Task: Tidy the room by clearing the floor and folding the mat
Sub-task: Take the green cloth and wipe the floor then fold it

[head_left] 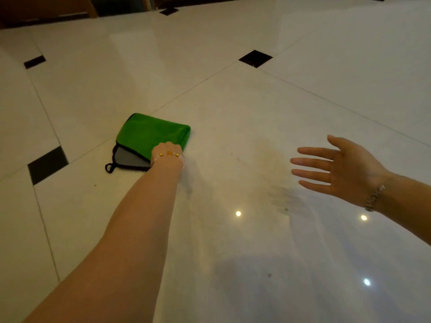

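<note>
A folded green cloth (152,134) with a grey underside and a black hanging loop lies on the white tiled floor (233,113), left of centre. My left hand (166,149) reaches down onto the cloth's near right corner; only the wrist and the back of the hand show, and the fingers are hidden, so its grip cannot be made out. A beaded bracelet sits on that wrist. My right hand (338,169) hovers above the floor at the right, palm up and facing left, fingers spread, holding nothing. It wears a silver bracelet.
The glossy floor has small black diamond inset tiles (255,58) and reflects ceiling lights. A faint yellowish smear (275,155) marks the tile between my hands. Dark wooden furniture (46,8) lines the far top edge.
</note>
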`<state>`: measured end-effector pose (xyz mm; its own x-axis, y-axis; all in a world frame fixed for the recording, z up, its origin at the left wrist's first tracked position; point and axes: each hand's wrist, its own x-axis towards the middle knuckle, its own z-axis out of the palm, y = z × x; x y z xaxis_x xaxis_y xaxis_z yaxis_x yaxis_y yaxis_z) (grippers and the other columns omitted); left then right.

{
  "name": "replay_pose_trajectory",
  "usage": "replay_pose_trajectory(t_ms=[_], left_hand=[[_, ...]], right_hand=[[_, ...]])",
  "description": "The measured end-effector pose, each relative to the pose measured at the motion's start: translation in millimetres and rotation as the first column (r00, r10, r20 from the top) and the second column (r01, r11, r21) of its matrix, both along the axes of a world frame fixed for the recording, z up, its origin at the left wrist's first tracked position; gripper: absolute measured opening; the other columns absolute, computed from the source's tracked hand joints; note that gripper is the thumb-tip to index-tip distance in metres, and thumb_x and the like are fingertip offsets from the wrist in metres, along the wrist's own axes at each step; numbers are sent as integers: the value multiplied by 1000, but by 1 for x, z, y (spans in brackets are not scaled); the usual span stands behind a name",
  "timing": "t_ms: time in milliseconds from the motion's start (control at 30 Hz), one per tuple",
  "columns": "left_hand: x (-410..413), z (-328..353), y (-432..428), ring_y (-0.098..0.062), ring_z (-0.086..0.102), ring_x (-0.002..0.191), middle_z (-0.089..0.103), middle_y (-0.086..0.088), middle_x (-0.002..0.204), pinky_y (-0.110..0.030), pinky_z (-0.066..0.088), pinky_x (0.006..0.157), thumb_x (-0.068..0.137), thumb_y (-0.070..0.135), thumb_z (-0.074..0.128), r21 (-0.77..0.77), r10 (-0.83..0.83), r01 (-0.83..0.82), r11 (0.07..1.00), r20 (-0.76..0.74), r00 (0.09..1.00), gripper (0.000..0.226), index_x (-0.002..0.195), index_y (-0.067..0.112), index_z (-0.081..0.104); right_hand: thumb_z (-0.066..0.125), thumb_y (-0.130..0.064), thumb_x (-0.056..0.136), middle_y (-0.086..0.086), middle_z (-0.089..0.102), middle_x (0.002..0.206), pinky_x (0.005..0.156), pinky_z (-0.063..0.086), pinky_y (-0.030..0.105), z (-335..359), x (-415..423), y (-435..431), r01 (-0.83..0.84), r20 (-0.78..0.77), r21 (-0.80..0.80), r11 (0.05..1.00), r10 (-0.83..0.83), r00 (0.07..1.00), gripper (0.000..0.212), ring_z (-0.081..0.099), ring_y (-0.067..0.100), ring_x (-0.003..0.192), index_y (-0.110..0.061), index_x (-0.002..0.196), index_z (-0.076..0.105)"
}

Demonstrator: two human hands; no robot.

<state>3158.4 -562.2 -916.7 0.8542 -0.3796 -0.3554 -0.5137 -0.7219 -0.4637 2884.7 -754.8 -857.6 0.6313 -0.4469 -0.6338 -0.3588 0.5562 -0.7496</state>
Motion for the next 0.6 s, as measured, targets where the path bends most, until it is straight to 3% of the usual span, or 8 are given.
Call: replay_pose_trajectory(t_ms=[233, 400, 467, 600], left_hand=[[-1, -10, 23, -30, 56, 111, 58, -13, 119, -42, 48, 94, 94, 19, 43, 22, 140, -142, 990, 55, 989, 30, 114, 5, 61], [4, -21, 29, -33, 59, 105, 61, -19, 113, -37, 49, 87, 93, 12, 43, -234, 260, -262, 936, -41, 965, 27, 108, -1, 62], [2, -24, 32, -36, 55, 110, 57, -22, 119, -41, 48, 88, 94, 11, 43, -320, 252, -260, 911, -67, 965, 29, 118, -2, 53], [-12, -30, 32, -36, 44, 122, 45, -23, 132, -43, 43, 93, 93, 13, 44, -360, 154, -185, 914, -114, 981, 58, 147, 13, 25]], right_hand=[[29, -47, 98, 12, 69, 112, 86, 51, 43, -4, -9, 10, -9, -22, 34, 999, 10, 1000, 51, 64, 31, 105, -12, 116, 63], [29, -47, 98, 12, 69, 112, 87, 51, 43, -2, -8, 11, 2, 1, 26, 1000, -2, 1000, 51, 65, 31, 104, -13, 115, 63], [29, -47, 98, 12, 69, 112, 88, 50, 43, 0, -8, 14, -10, 9, 32, 999, 10, 1000, 51, 65, 31, 104, -13, 115, 63], [29, -47, 98, 12, 69, 112, 87, 51, 43, 3, -6, 19, -9, 17, 29, 1000, 8, 1000, 50, 64, 31, 104, -13, 114, 63]])
